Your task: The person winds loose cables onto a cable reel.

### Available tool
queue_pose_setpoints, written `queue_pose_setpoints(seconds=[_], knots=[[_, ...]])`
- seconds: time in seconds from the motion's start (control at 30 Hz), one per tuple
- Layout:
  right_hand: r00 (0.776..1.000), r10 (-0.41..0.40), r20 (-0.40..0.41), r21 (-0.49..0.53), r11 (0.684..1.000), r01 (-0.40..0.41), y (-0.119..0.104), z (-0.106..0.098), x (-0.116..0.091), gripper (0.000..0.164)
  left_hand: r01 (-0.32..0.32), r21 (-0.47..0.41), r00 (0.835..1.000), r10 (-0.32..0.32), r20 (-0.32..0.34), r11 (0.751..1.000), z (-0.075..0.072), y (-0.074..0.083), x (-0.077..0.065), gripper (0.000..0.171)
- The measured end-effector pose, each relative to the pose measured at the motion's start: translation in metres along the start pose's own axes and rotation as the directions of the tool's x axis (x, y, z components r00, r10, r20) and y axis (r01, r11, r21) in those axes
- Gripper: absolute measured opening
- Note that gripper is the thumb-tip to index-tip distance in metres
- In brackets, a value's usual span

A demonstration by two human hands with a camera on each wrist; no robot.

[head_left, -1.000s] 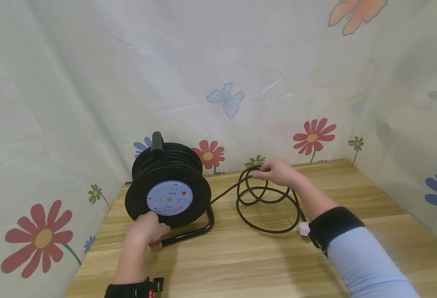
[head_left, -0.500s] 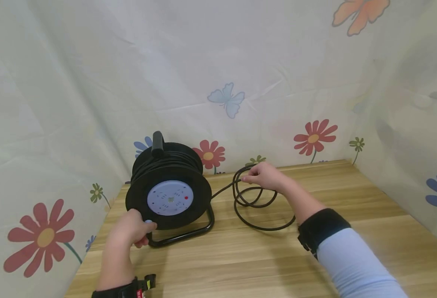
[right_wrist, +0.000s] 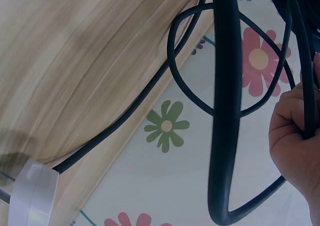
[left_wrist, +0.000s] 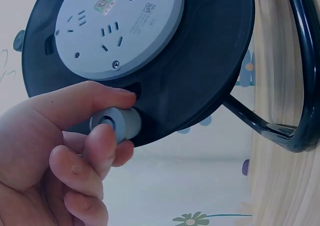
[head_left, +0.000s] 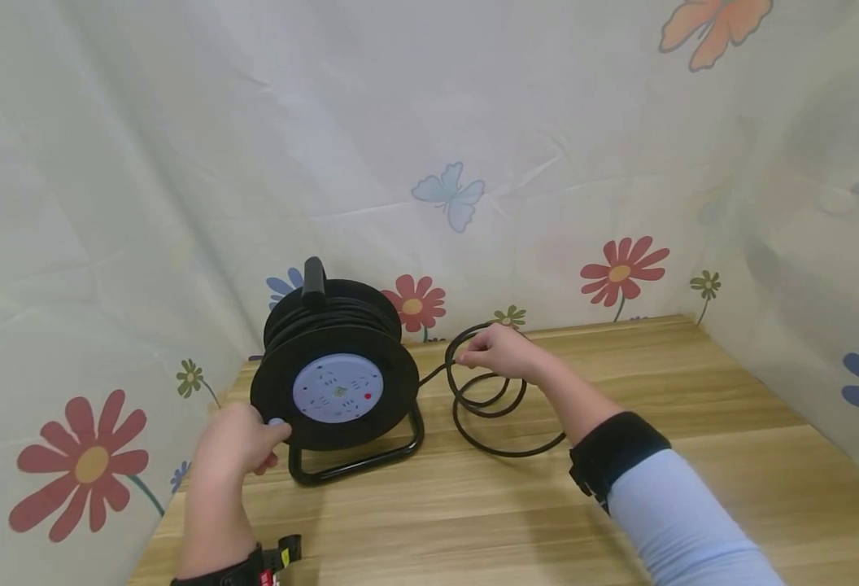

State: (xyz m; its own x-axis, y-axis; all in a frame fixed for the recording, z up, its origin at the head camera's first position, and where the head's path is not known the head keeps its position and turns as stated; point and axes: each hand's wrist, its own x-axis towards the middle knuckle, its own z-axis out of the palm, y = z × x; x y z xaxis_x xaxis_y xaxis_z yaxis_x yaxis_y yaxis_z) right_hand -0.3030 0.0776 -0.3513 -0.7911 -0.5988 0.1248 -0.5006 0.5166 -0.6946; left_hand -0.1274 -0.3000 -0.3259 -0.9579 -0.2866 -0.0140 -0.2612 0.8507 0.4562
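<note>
A black cable reel (head_left: 393, 382) with a pale socket panel (head_left: 337, 388) stands on its tubular frame at the left of the table. My left hand (head_left: 235, 439) grips the small grey crank knob (left_wrist: 127, 123) on the reel's rim, thumb and fingers around it. To the right, my right hand (head_left: 499, 352) pinches the black cable (head_left: 440, 372) between the reel and its loose loops. In the right wrist view the cable loops hang close to the camera, and the right hand (right_wrist: 295, 131) is partly cut off at the edge. A white plug (right_wrist: 34, 193) shows at lower left there.
The reel's carrying handle (head_left: 314, 282) sticks up at the back. A wooden table (head_left: 444, 521) lies below, with a flower-printed curtain (head_left: 312, 146) behind and at both sides. Loose cable loops (head_left: 510, 452) lie right of the reel.
My left hand has moved left and up with the knob as the reel's disc turns clockwise. My right hand has moved left toward the reel, drawing the loops along; the white plug has left the head view.
</note>
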Motion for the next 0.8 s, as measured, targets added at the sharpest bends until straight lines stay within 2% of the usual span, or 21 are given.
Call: queue_pose_setpoints(seconds=[0.13,0.3,0.53,0.7,0.8], knots=[[1.000,-0.014,0.018,0.003,1.000,0.014,-0.005,0.006,0.003,0.026,-0.006,0.021,0.998,0.007,-0.057,1.000,-0.004,0.001,-0.002,0.039],[0.999,-0.028,0.041,-0.013,1.000,0.028,-0.010,0.017,0.009,0.035,-0.007,-0.005,0.994,0.006,-0.107,1.000,-0.008,0.003,-0.006,0.043],[0.997,-0.003,0.076,0.027,1.000,0.001,-0.019,0.031,0.020,0.030,0.010,-0.152,0.991,-0.030,-0.128,0.988,-0.013,0.000,0.000,0.047],[0.994,-0.003,0.113,0.027,1.000,0.000,-0.027,0.038,0.024,0.026,0.051,-0.285,0.987,-0.091,-0.129,0.957,-0.013,0.002,0.005,0.050],[0.993,0.000,0.122,0.012,1.000,-0.002,-0.030,0.041,0.027,0.026,0.057,-0.334,0.985,-0.107,-0.134,0.941,-0.012,0.004,0.008,0.054]])
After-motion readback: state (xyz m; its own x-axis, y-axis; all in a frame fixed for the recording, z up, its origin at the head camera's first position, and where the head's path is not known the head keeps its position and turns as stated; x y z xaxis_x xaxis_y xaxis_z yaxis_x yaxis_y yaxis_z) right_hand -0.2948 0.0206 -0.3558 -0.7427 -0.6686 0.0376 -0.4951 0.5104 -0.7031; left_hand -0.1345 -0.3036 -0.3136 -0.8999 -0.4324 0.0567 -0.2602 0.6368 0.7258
